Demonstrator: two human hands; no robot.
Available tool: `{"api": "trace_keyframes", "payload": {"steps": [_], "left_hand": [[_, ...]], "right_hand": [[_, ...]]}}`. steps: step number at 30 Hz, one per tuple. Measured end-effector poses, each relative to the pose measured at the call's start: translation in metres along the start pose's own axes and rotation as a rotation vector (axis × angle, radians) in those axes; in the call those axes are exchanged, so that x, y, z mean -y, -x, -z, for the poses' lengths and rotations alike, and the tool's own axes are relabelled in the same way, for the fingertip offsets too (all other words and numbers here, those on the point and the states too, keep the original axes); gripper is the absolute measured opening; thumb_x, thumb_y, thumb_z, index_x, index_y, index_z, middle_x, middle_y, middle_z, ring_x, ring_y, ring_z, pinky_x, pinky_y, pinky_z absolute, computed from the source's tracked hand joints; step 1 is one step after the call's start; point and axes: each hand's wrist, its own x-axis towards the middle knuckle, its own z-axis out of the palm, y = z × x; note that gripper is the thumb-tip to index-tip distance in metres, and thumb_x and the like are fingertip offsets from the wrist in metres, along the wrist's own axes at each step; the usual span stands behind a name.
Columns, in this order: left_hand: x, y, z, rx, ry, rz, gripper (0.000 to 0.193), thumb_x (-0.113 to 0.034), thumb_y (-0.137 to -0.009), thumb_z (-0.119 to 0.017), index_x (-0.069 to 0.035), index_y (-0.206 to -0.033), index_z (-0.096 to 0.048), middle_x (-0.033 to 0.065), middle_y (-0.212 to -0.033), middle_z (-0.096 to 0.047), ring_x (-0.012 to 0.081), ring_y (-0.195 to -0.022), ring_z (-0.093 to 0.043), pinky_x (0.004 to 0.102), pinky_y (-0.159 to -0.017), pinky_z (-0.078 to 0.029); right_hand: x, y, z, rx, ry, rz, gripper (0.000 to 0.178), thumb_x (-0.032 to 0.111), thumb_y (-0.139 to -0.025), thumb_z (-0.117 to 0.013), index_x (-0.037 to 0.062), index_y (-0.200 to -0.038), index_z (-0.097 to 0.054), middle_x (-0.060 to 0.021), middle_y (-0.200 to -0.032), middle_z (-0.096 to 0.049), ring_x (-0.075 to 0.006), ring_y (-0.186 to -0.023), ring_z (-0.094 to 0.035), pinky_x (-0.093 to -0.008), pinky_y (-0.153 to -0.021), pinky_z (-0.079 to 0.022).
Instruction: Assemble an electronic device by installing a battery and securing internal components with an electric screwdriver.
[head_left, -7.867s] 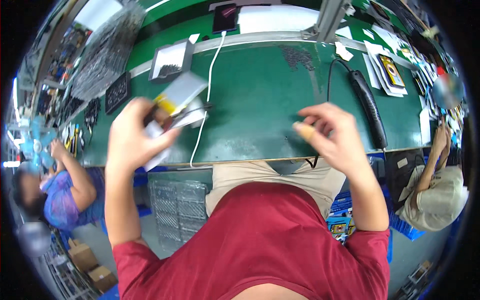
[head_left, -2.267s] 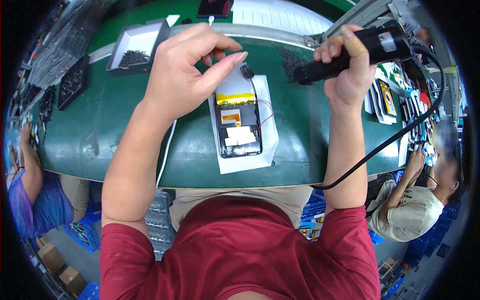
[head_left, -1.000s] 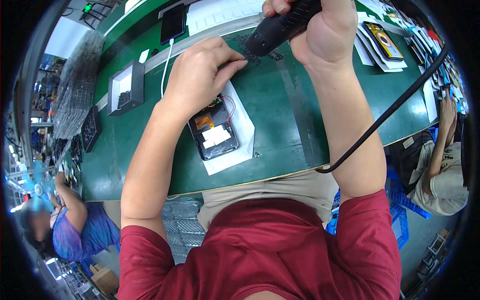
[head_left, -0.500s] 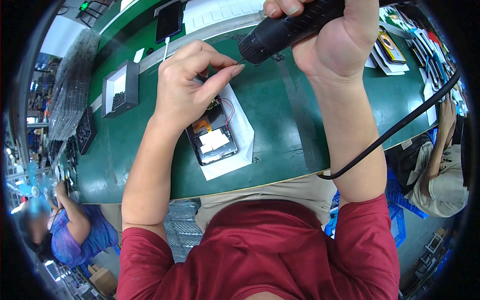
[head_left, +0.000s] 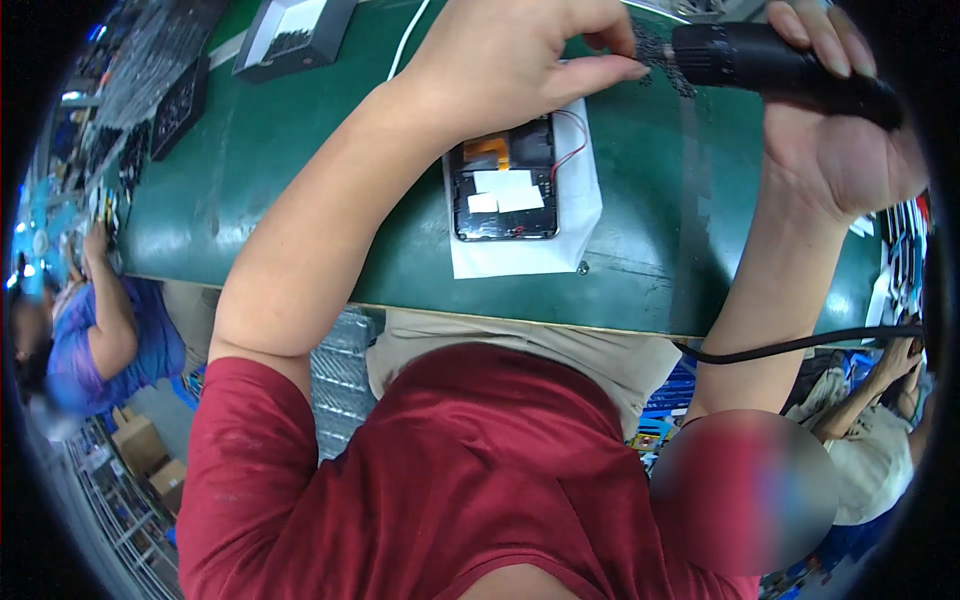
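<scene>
Left hand (head_left: 530, 60) and right hand (head_left: 850, 150) have shifted right since half a second ago. An opened phone-like device (head_left: 510, 178) lies on white paper (head_left: 583, 205) on the bench (head_left: 640, 190), its far end behind the left hand, whose thumb and forefinger nearly meet; pinching what, I cannot tell. Rightward, the right hand wraps a black driver (head_left: 745, 57), tip just beside those fingertips.

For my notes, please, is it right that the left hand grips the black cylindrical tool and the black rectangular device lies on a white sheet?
In the head view, the right hand, not the left hand, grips the tool; the device lies on the sheet.
</scene>
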Motion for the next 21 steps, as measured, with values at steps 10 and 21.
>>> {"api": "trace_keyframes", "payload": {"steps": [10, 21], "left_hand": [[0.001, -0.002, 0.000, 0.050, 0.064, 0.032, 0.017, -0.015, -0.080, -0.079, -0.004, -0.082, -0.067, 0.0120, -0.084, -0.060, 0.0340, -0.084, -0.062, 0.0431, -0.074, -0.051], [-0.067, 0.026, 0.050, 0.100, -0.300, 0.124, 0.030, -0.023, -0.078, -0.085, -0.004, -0.098, -0.074, 0.0103, -0.085, -0.062, 0.0283, -0.082, -0.063, 0.0381, -0.073, -0.050]], "right_hand": [[0.015, -0.011, 0.036, 0.323, -0.026, -0.064, 0.040, 0.042, -0.102, -0.053, 0.0055, -0.117, -0.059, 0.0003, -0.074, -0.054, -0.0141, -0.061, -0.055, -0.0313, -0.065, -0.049], [0.021, -0.002, 0.025, 0.659, -0.071, -0.083, 0.050, 0.045, -0.103, -0.046, 0.0021, -0.127, -0.055, -0.0035, -0.080, -0.054, -0.0171, -0.066, -0.054, -0.0354, -0.069, -0.047]]}}
